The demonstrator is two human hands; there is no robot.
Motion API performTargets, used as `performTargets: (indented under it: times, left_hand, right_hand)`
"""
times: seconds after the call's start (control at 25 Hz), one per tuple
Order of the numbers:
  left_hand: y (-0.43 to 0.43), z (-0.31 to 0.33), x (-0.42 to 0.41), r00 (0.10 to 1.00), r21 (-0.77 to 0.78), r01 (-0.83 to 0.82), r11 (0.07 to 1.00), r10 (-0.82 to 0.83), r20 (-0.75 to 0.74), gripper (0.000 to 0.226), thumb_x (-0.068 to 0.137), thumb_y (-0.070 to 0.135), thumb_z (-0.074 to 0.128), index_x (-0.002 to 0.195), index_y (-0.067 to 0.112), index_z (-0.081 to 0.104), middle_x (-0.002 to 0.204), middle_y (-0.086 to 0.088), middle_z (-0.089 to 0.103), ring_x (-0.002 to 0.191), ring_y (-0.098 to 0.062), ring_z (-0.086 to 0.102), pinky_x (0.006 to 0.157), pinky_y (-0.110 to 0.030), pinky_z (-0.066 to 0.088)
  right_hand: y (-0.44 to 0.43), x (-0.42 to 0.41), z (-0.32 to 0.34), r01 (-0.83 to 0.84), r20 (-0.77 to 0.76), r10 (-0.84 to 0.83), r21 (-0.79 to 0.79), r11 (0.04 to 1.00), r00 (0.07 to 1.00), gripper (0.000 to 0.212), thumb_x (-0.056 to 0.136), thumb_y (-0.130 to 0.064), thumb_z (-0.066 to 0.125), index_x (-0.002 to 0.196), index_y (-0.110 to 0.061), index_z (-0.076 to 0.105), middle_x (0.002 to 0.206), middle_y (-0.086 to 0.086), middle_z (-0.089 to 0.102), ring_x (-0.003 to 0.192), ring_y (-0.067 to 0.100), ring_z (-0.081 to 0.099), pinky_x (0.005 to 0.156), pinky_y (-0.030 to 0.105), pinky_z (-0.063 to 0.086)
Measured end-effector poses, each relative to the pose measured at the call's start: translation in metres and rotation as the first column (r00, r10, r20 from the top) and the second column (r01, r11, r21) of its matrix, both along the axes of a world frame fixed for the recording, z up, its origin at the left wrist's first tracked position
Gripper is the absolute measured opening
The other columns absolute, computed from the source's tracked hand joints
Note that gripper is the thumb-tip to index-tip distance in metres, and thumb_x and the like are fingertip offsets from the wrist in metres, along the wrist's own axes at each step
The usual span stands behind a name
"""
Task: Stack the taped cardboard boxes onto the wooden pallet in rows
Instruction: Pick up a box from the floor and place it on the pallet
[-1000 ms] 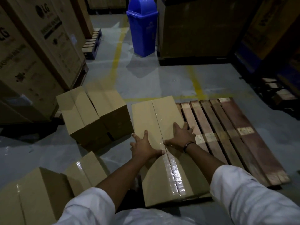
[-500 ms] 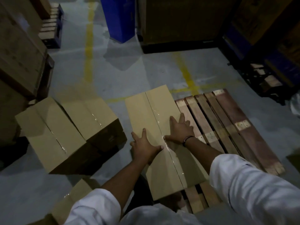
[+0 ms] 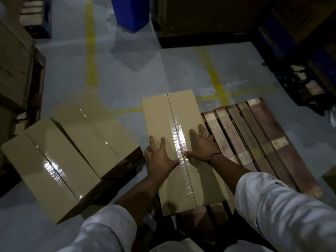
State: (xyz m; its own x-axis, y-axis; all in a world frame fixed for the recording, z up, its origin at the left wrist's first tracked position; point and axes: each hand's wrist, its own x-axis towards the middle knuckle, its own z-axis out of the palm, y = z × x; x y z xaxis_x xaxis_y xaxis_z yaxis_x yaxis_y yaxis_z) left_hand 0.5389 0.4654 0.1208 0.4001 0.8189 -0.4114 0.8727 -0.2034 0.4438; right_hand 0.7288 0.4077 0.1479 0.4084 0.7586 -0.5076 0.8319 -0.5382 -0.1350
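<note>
Cardboard box [image 3: 163,120] alone occupies the wooden pallet [image 3: 254,142], left hand [image 3: 160,159] and right hand [image 3: 201,144] pressing flat, fingers spread; two boxes [image 3: 45,170] wait left.

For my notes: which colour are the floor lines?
Yellow; the floor lines show best in the head view.

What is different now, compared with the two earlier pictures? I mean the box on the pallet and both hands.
The box on the pallet seems to have slid slightly away from the person; slats now show under its near end. Nothing was gripped or released. The left hand and right hand stayed flat on its top, either side of the tape; the floor boxes did not move.
</note>
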Motion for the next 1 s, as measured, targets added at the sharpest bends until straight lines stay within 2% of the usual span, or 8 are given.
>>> performTargets:
  times: [0.24,0.4,0.6,0.72,0.88,1.0]
  left_hand:
    - [0.022,-0.032,0.036,0.998,-0.035,0.006,0.999,-0.008,-0.056,0.12,0.067,0.075,0.077,0.16,0.037,0.012,0.168,-0.005,-0.015,0.146,-0.052,0.017,0.116,-0.057,0.03]
    - [0.039,-0.063,0.069,0.994,-0.053,-0.009,0.999,0.003,-0.107,0.12,0.069,0.072,0.077,0.161,0.039,0.008,0.168,-0.001,-0.018,0.147,-0.052,0.017,0.115,-0.057,0.033]
    - [0.052,-0.116,0.099,0.99,0.126,0.054,0.991,-0.036,-0.136,0.116,0.067,0.084,0.068,0.16,0.027,0.027,0.168,-0.019,0.006,0.14,-0.05,0.035,0.102,-0.058,0.044]
    - [0.055,-0.149,0.118,0.986,0.039,0.02,0.999,-0.013,-0.168,0.112,0.07,0.074,0.073,0.16,0.029,0.022,0.168,-0.015,-0.002,0.145,-0.048,0.028,0.108,-0.055,0.04]
    - [0.046,-0.201,0.121,0.997,-0.016,-0.012,1.0,0.011,-0.077,0.109,0.077,0.056,0.08,0.161,0.027,0.017,0.168,-0.011,-0.012,0.155,-0.037,0.006,0.119,-0.056,0.023]
    - [0.042,-0.233,0.12,0.995,-0.059,0.011,0.998,-0.017,-0.101,0.109,0.079,0.051,0.081,0.162,0.025,0.016,0.168,-0.011,-0.014,0.154,-0.036,0.01,0.12,-0.049,0.022]
  right_hand:
    - [0.024,0.035,-0.037,-0.01,-0.021,0.009,-0.01,1.0,1.0,0.105,0.077,-0.066,0.07,0.156,-0.034,0.009,0.166,0.006,-0.013,0.139,0.052,0.025,0.106,0.055,0.041]
    - [0.037,0.061,-0.071,-0.015,-0.045,0.015,0.008,1.0,0.999,0.101,0.079,-0.062,0.069,0.155,-0.031,0.011,0.166,0.005,-0.011,0.14,0.052,0.024,0.104,0.054,0.041]
    - [0.054,0.102,-0.125,-0.049,-0.074,0.051,0.03,0.998,0.996,0.101,0.08,-0.063,0.068,0.155,-0.029,0.01,0.165,0.005,-0.013,0.136,0.051,0.026,0.099,0.055,0.045]
    - [0.055,0.119,-0.171,-0.062,-0.083,0.066,0.044,0.997,0.994,0.099,0.082,-0.064,0.065,0.155,-0.029,0.009,0.165,0.007,-0.014,0.137,0.052,0.024,0.098,0.057,0.045]
    - [0.051,0.13,-0.233,-0.105,-0.099,0.108,0.042,0.994,0.989,0.098,0.083,-0.059,0.066,0.156,-0.029,0.007,0.165,0.008,-0.015,0.141,0.054,0.019,0.103,0.06,0.042]
    - [0.047,0.136,-0.271,-0.13,-0.117,0.131,0.018,0.991,0.985,0.102,0.082,-0.057,0.07,0.157,-0.029,0.007,0.166,0.008,-0.015,0.14,0.055,0.021,0.103,0.061,0.042]
